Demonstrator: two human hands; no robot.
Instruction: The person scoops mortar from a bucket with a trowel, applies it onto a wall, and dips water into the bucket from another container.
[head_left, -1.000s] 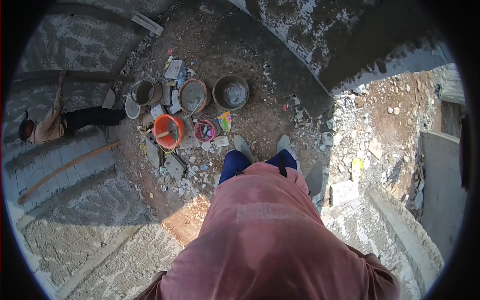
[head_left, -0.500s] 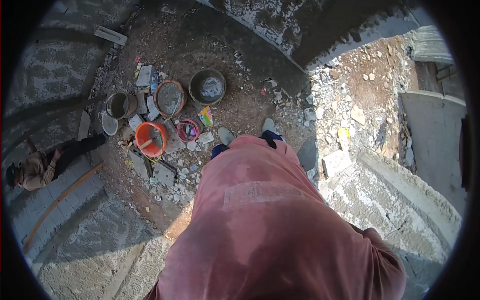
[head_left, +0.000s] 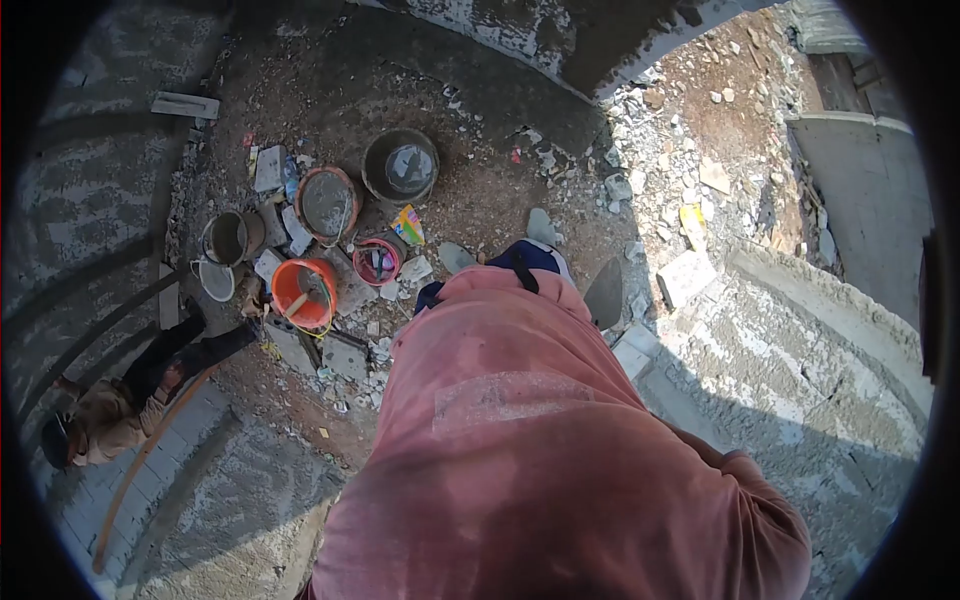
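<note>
Neither of my hands shows; my pink shirt (head_left: pixel 500 450) fills the lower middle and hides them. Beside my right leg a flat grey pointed shape (head_left: pixel 605 293), like a trowel blade, sticks out; what holds it, if anything, is hidden. My two shoes (head_left: pixel 543 227) stand on the dirt. Ahead to the left is an orange bucket (head_left: pixel 287 276) with a light handle leaning inside. Near it are a small pink bucket (head_left: pixel 396 256), an orange-rimmed tub of grey mortar (head_left: pixel 329 204) and a dark round tub (head_left: pixel 382 150) holding something wet.
At far left a co-worker (head_left: pixel 105 420) in a tan top walks by a curved brown strip (head_left: pixel 150 445). A long-handled float (head_left: pixel 186 105) lies at upper left. Rubble, a pale block (head_left: pixel 686 278) and a low rough wall edge (head_left: pixel 820 320) are to the right.
The co-worker has stepped toward the buckets. My view has shifted slightly, so the buckets appear a little to the left and the pale block higher.
</note>
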